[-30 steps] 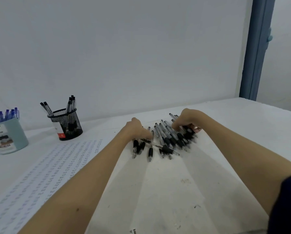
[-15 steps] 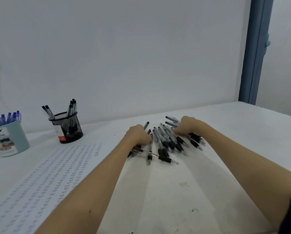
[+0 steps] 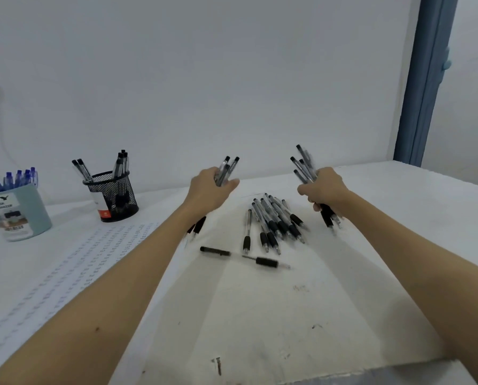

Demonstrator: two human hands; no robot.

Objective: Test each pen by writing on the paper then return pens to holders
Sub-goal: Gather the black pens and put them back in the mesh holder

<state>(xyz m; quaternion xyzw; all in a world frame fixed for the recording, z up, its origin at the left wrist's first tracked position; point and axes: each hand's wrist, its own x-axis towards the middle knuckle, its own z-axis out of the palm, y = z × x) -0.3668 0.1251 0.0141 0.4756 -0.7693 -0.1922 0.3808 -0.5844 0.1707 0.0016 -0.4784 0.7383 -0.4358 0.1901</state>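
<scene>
Left hand (image 3: 210,190) grips black pen bundle (image 3: 226,169); right hand (image 3: 325,188) grips splayed bundle (image 3: 303,166). Risk: loose pens slipping onto pile (image 3: 273,220) at 6 o'clock, missing mesh holder (image 3: 112,195).

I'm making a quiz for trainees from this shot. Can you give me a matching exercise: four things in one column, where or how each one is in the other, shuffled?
Things:
1. black mesh holder
2. pale blue holder
3. left hand
4. lone black pen

States:
A. grips a bunch of black pens above the table
B. lies crosswise on the table, nearer the camera than the pile
C. holds blue pens, far left
D. holds a few black pens, beside the printed sheet

Pairs: 1-D, 2-C, 3-A, 4-B
</scene>
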